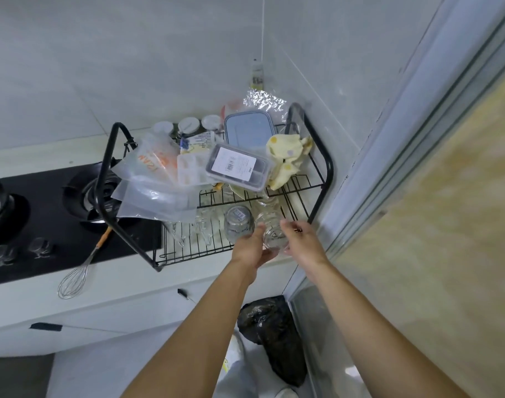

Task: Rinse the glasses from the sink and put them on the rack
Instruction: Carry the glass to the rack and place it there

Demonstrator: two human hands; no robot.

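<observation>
Glass (274, 239), see-thru & hard to outline, cupped in L hand (250, 248) over rack (330, 168); R hand (301, 242) grip unclear.

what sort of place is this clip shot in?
Most likely a home kitchen: a black gas hob, a wire dish rack holding glasses beside it, and a whisk lying by the hob.

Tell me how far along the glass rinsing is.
Done: at least one upturned glass stands on the lower tier of the rack. In hand: the left hand holds a second glass at the rack, with the right hand beside it, not yet released. Left: the sink is out of view, so remaining glasses can't be counted.
</observation>
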